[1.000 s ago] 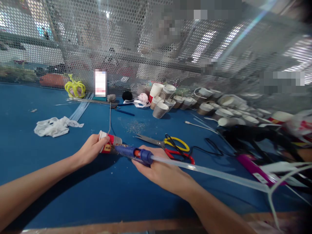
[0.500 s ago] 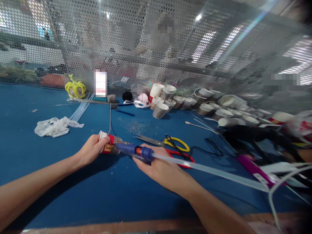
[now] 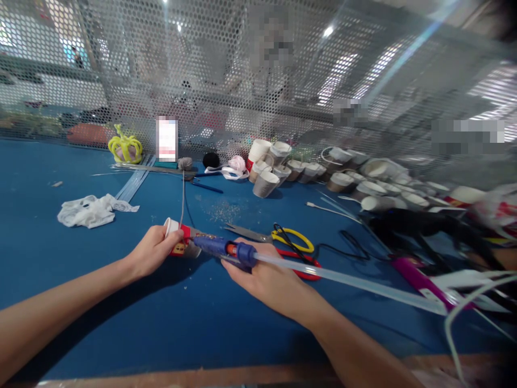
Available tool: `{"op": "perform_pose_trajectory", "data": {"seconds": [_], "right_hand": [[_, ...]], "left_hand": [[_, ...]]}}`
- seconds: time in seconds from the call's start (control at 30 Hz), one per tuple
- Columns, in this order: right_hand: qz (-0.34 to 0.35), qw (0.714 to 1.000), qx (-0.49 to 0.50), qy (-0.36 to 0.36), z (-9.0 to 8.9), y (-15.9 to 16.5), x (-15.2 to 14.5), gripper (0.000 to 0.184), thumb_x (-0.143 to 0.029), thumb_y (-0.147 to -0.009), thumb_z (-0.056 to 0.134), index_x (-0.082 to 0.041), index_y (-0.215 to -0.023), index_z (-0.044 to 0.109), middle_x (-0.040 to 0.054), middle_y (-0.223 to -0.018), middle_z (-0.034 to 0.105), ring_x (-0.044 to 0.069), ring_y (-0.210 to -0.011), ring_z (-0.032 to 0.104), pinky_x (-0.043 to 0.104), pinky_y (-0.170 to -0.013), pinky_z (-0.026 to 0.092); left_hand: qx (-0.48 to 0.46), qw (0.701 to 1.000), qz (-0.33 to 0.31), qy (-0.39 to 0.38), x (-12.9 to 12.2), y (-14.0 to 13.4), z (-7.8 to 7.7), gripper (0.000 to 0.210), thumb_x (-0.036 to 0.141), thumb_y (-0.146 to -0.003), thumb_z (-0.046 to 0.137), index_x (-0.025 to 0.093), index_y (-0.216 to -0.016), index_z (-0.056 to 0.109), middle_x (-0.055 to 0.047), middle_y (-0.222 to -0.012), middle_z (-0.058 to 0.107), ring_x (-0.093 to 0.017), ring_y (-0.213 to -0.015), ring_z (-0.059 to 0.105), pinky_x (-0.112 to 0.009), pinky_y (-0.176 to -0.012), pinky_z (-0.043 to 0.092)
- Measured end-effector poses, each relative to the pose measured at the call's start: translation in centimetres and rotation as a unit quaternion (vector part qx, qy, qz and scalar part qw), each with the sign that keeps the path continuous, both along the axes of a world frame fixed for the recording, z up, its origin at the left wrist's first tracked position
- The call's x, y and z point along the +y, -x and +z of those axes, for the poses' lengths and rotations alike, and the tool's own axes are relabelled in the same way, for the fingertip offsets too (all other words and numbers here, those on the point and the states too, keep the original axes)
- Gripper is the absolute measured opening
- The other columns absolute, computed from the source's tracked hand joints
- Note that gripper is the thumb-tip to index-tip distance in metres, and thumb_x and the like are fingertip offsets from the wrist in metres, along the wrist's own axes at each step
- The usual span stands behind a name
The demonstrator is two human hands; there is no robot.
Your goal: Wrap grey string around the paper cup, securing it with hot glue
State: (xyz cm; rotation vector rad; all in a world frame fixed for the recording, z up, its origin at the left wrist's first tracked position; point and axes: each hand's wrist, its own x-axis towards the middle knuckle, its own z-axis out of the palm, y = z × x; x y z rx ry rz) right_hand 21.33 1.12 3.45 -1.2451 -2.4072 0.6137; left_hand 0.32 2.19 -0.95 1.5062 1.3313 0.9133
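Note:
My left hand [image 3: 155, 249] is closed round a red and white paper cup [image 3: 186, 235], tipped on its side with its rim to the left. Grey cord [image 3: 183, 194] runs from a small ball of yarn [image 3: 184, 163] down to the cup, and part of the cup looks wrapped in grey. In my right hand [image 3: 266, 275] is a blue hot glue gun [image 3: 216, 246], its nozzle end at the cup's side; whether it touches I cannot tell. A long clear glue stick [image 3: 347, 282] sticks out of its back. Scissors [image 3: 293, 240] with yellow and red handles lie just beyond my right hand.
Several paper cups [image 3: 266, 183] stand and lie along the back and right. White lace [image 3: 86, 210] and clear glue sticks [image 3: 135, 180] lie at left, near a yellow basket-like ornament [image 3: 125, 148]. A perforated metal screen [image 3: 210, 70] borders the table; a purple tool [image 3: 420, 280] lies right.
The cup has turned slightly in my left hand. The glue gun stays at its side, with only a tiny shift of my right hand.

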Motion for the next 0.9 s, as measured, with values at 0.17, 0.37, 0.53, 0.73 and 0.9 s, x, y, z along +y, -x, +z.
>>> {"op": "perform_pose_trajectory", "data": {"seconds": [0.17,0.37,0.53,0.73,0.9], "right_hand": [[0.012,1.000,0.000,0.004,0.10,-0.03,-0.14,0.014,-0.024,-0.076,0.044,-0.018,-0.063,0.043,-0.0035,-0.057,0.047,0.009,-0.052,0.044,0.022,-0.053,0.036],[0.011,1.000,0.005,0.008,0.26,0.05,-0.18,0.013,-0.024,-0.076,0.043,-0.018,-0.064,0.044,-0.0030,-0.057,0.046,0.009,-0.051,0.043,0.022,-0.051,0.036],[0.016,1.000,-0.009,-0.005,-0.13,-0.13,-0.05,0.012,-0.025,-0.076,0.044,-0.018,-0.066,0.045,-0.0026,-0.059,0.049,0.009,-0.053,0.046,0.022,-0.051,0.036],[0.015,0.998,-0.031,-0.048,-0.28,-0.37,0.45,0.014,-0.030,-0.077,0.042,-0.018,-0.070,0.048,-0.0005,-0.064,0.051,0.011,-0.055,0.047,0.021,-0.049,0.035],[0.020,0.997,-0.035,-0.068,-0.21,-0.38,0.72,0.015,-0.030,-0.077,0.042,-0.018,-0.073,0.050,0.0010,-0.065,0.052,0.011,-0.054,0.046,0.022,-0.052,0.036]], "left_hand": [[0.016,1.000,0.009,0.001,0.04,0.12,-0.13,0.037,0.038,-0.072,0.038,0.008,-0.069,0.060,-0.003,-0.057,0.059,-0.016,-0.053,0.051,-0.023,-0.050,0.040],[0.014,1.000,-0.006,-0.003,0.13,0.16,-0.20,0.037,0.037,-0.073,0.037,0.008,-0.071,0.060,-0.002,-0.057,0.057,-0.014,-0.052,0.049,-0.023,-0.051,0.039],[0.022,1.000,0.003,-0.002,0.01,0.08,-0.07,0.038,0.038,-0.073,0.036,0.009,-0.066,0.059,-0.001,-0.053,0.054,-0.013,-0.049,0.047,-0.021,-0.047,0.036],[0.057,0.998,-0.001,-0.022,-0.09,0.01,-0.26,0.037,0.037,-0.075,0.034,0.009,-0.071,0.058,-0.001,-0.057,0.052,-0.013,-0.053,0.046,-0.023,-0.052,0.037],[0.106,0.993,-0.004,-0.051,-0.22,0.03,-0.31,0.036,0.037,-0.076,0.032,0.011,-0.059,0.052,0.003,-0.050,0.041,-0.010,-0.047,0.037,-0.020,-0.046,0.030]]}}
